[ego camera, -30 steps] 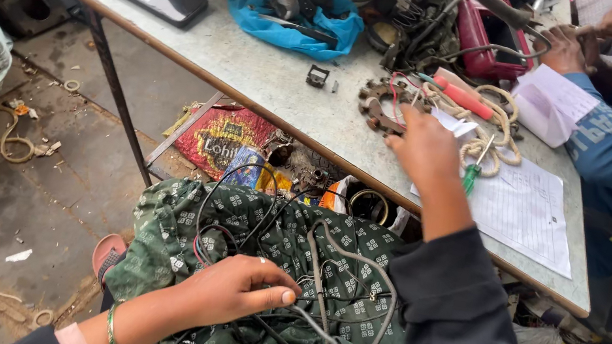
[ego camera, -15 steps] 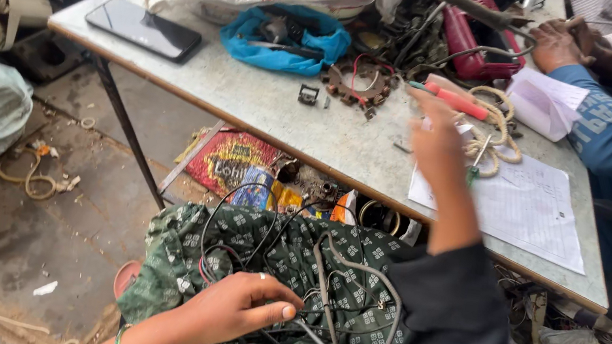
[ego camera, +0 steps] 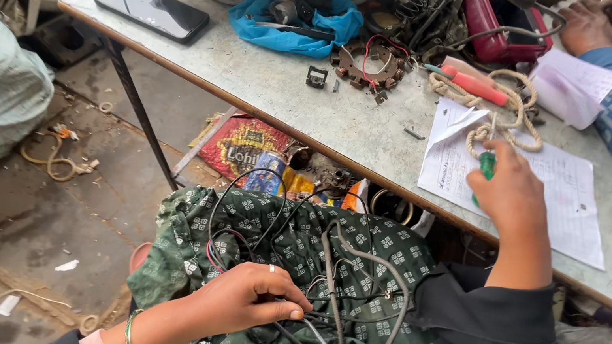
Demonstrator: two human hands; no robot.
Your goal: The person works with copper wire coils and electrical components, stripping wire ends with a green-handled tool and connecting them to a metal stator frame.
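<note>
Cluttered grey worktable [ego camera: 269, 91], dirt floor below. Right hand [ego camera: 509, 194] closed around a green-handled screwdriver [ego camera: 487, 165], lifting it off the paper sheet [ego camera: 558, 192] at 2 o'clock. Left hand [ego camera: 244, 299] at 6 o'clock pinches the wire bundle [ego camera: 336, 296], pinning it on the green patterned cloth [ego camera: 272, 239] in the lap. Phone [ego camera: 152, 8] at 11 o'clock.

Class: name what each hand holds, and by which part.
Right hand grips a screwdriver by its green handle. Left hand pinches a tangle of wires on the lap.
</note>
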